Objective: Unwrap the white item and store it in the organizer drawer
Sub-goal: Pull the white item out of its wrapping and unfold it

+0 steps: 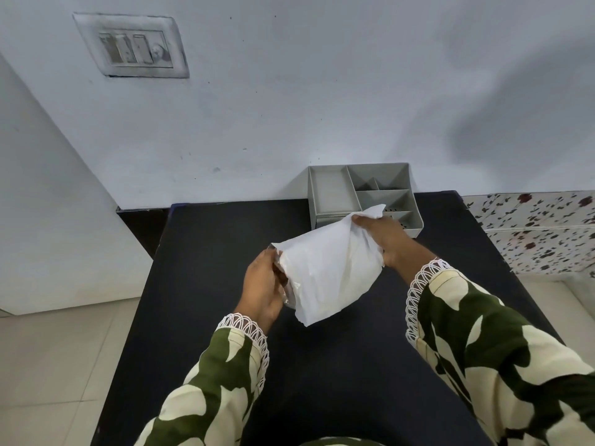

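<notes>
A white paper-wrapped item [328, 272] hangs above the black table [209, 259], held between both hands. My left hand [262, 286] grips its left end, where a dark, shiny part of the contents shows past the paper. My right hand [384, 236] pinches the upper right corner of the white wrapping and pulls it up. The grey organizer [331, 191], with several open compartments and a small drawer front at its base, stands at the table's far edge against the wall, just behind my right hand.
A pale blue wall with a switch plate [132, 46] rises behind the table. A floral-patterned cloth surface [541, 233] lies to the right. Light floor tiles [58, 349] show to the left of the table.
</notes>
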